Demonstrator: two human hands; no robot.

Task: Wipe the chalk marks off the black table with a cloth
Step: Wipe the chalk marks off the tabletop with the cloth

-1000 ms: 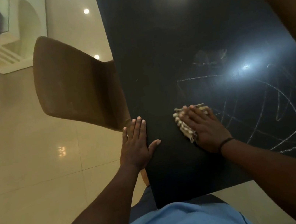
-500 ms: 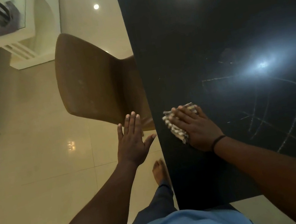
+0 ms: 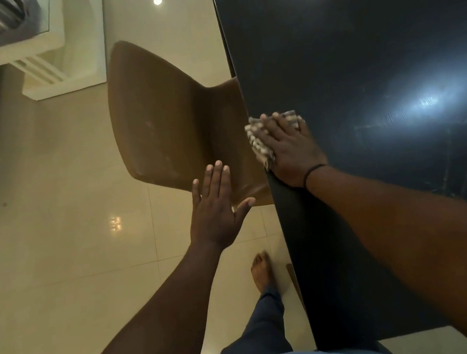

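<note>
The black table (image 3: 341,37) fills the right half of the view. My right hand (image 3: 290,149) lies flat on a striped grey-and-white cloth (image 3: 257,139), pressing it against the table's left edge. Faint chalk lines (image 3: 463,128) show on the tabletop to the right, near a bright light reflection. My left hand (image 3: 215,207) hovers off the table to the left, fingers spread, holding nothing, over the floor by the chair.
A brown chair (image 3: 164,117) stands tucked against the table's left side, close to both hands. My bare foot (image 3: 261,270) is on the glossy tiled floor (image 3: 56,266) beside the table. White furniture (image 3: 32,55) stands at the far left.
My right hand has slid the cloth leftward to the table's left edge. My left hand has come off the tabletop and now hangs beside it. The view has shifted left.
</note>
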